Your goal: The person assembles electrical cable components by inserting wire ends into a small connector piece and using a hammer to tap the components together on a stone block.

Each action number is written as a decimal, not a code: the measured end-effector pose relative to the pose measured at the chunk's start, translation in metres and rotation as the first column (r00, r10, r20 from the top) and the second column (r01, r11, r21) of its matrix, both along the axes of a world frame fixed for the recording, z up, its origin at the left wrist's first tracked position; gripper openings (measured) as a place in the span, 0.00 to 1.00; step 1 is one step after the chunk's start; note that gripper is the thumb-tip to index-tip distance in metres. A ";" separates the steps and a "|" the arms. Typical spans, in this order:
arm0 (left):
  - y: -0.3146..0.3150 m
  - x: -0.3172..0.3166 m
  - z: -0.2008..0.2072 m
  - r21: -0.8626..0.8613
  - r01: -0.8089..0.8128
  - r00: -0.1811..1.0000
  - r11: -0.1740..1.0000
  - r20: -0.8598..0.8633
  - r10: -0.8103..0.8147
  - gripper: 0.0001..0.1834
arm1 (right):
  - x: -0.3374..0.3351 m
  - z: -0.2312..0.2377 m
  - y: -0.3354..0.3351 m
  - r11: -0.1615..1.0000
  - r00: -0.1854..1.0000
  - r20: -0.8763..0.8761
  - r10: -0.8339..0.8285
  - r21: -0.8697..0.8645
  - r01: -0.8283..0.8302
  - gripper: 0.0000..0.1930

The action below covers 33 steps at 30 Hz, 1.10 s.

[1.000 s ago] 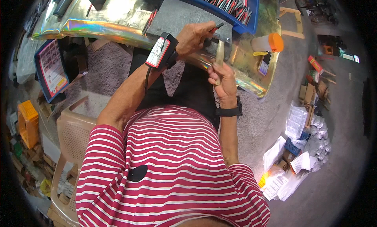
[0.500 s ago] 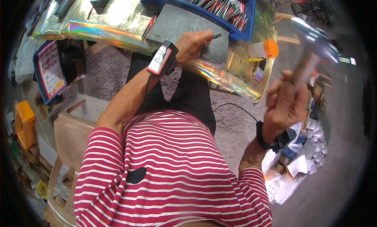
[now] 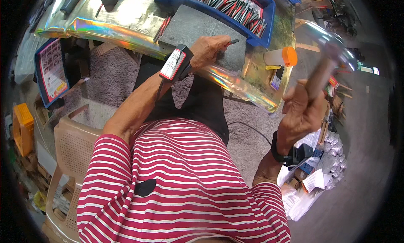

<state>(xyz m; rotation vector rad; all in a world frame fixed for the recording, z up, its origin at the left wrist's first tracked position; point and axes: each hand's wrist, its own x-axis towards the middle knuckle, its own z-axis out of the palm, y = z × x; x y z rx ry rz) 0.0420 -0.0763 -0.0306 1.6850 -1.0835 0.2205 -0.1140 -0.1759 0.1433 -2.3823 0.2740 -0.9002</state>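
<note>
Fingers point(image 3: 299, 100) of the right hand point(image 3: 304, 114) curl closed round a brown-handled hammer with a shiny metal head point(image 3: 322, 74), raised right of the glossy gold-covered table point(image 3: 134, 22), its long axis slanting up and rightward, head uppermost. The left hand point(image 3: 207, 50) pinches a slim, dark, stick-like piece point(image 3: 234, 42), pointing right, slightly up, at a flat, rough-looking grey slab point(image 3: 189, 24) beside a blue plastic bin point(image 3: 253, 38).

The head fisheye looks down from close above the striped shirt point(image 3: 185, 169), facing the bench point(image 3: 132, 18)
</note>
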 end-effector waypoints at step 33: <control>-0.017 0.131 0.010 0.039 -0.393 0.906 0.919 0.187 0.380 0.07 | 0.014 -0.176 -0.023 0.442 0.891 -0.316 0.326 0.884 0.152 0.17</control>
